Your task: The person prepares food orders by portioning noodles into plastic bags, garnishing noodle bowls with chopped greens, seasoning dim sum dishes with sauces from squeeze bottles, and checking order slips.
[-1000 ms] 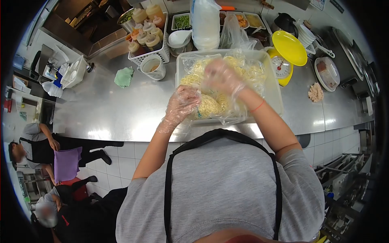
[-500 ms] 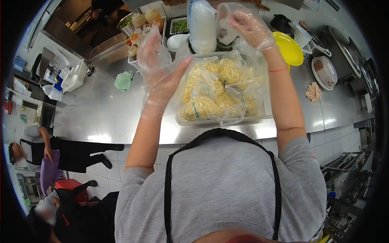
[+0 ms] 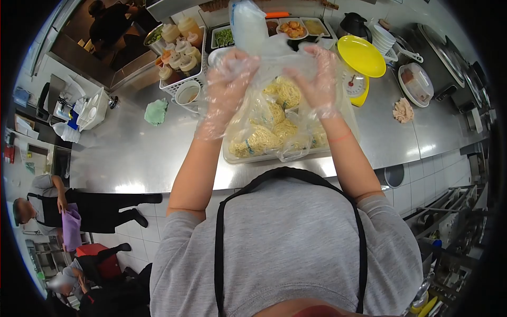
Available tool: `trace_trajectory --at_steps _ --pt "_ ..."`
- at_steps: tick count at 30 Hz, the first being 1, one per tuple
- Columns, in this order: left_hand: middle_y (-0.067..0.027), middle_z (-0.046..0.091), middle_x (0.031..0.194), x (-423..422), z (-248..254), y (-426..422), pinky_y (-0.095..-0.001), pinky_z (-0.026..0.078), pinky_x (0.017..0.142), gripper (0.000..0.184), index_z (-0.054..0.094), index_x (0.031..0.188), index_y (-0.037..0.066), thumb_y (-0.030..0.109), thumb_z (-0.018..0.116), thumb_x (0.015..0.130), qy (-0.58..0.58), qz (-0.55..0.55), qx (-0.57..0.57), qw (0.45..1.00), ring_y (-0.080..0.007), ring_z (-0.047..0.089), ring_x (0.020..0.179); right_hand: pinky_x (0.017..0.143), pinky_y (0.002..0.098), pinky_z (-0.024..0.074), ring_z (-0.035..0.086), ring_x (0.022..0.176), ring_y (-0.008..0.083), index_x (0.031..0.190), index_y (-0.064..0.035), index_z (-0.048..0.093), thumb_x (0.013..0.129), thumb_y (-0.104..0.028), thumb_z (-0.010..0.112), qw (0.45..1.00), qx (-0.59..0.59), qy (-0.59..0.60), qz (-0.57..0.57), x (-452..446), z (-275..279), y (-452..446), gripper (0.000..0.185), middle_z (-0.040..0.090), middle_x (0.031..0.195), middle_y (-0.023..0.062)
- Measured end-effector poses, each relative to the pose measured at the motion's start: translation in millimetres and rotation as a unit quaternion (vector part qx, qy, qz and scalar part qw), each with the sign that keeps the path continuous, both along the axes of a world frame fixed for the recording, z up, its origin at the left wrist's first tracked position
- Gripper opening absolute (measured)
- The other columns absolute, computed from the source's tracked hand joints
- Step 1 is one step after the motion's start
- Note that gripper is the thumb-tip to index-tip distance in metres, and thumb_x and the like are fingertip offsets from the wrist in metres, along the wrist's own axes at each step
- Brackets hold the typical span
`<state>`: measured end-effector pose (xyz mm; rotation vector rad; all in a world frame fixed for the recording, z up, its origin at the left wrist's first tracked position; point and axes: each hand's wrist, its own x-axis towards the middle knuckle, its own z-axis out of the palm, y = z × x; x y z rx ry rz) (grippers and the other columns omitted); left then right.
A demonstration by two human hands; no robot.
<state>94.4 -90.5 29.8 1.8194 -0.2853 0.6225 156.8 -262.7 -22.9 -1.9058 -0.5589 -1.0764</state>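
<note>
Both my hands wear clear plastic gloves. Curled fingers of my left hand (image 3: pixel 228 79) grip one side of a thin clear plastic bag (image 3: pixel 277 64). The bag's other side is in my right hand (image 3: pixel 320 76), and the film stretches between them. Below lies a shallow tray (image 3: pixel 248 160) with several clear bags of yellow noodles (image 3: pixel 259 138). Glare and film partly hide the fingertips and the noodles at the back. Behind my hands stands a roll of plastic bags (image 3: pixel 248 26).
At left are a basket of sauce bottles (image 3: pixel 187 63), a white mug (image 3: pixel 188 95) and a green cloth (image 3: pixel 156 112). To the right stand a yellow scale (image 3: pixel 358 90) with its yellow pan (image 3: pixel 362 56), a lidded container (image 3: pixel 415 84) and a beige cloth (image 3: pixel 403 110). Two people are at far left.
My hands have come closer together and lower over the tray, with the plastic bag now drawn between them. My left hand, spread before, has closed on it. The view has shifted slightly.
</note>
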Motion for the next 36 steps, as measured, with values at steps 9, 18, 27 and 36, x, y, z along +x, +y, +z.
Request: trace_trajectory --at_steps 9,18,27,36 --pt "0.001 0.052 0.077 -15 -96 48 -0.0228 0.04 0.059 0.021 0.053 0.083 0.006 0.006 0.068 0.069 0.154 0.049 0.118 0.98 -0.008 0.047 0.073 0.067 0.0223 0.0434 0.051 0.074 0.0104 0.083 -0.0057 0.048 0.08 -0.012 0.059 0.707 0.354 0.392 0.47 -19 -9 -22 0.013 0.053 0.081 0.0005" --pt "-0.0038 0.051 0.088 -13 -100 64 -0.0237 0.042 0.071 0.018 0.048 0.093 0.007 0.012 0.056 0.078 0.032 -0.005 -0.209 0.977 -0.0109 0.05 0.079 0.071 0.0272 0.0442 0.054 0.081 0.0146 0.104 -0.0055 0.054 0.073 -0.017 0.066 0.887 -0.08 0.378 0.251 -16 -45 -30 0.034 0.056 0.092 0.0047" --pt "-0.0035 0.051 0.085 -50 -57 36 -0.0246 0.044 0.068 0.031 0.042 0.102 0.009 0.015 0.061 0.078 0.239 -0.256 -0.203 0.914 -0.0119 0.053 0.076 0.061 0.0232 0.0435 0.052 0.073 0.0126 0.102 -0.0089 0.051 0.079 -0.001 0.048 0.729 0.356 0.486 0.324 -1 -27 -18 0.025 0.055 0.091 0.0032" --pt "-0.0042 0.052 0.081 -1 -92 79 -0.0255 0.043 0.066 0.011 0.049 0.084 0.006 0.005 0.057 0.076 0.024 0.171 -0.008 0.985 -0.0142 0.05 0.072 0.08 0.03 0.0427 0.047 0.099 0.0114 0.109 -0.0137 0.047 0.073 -0.009 0.061 0.799 -0.006 0.489 0.351 -32 -14 -13 0.039 0.048 0.111 -0.0008"
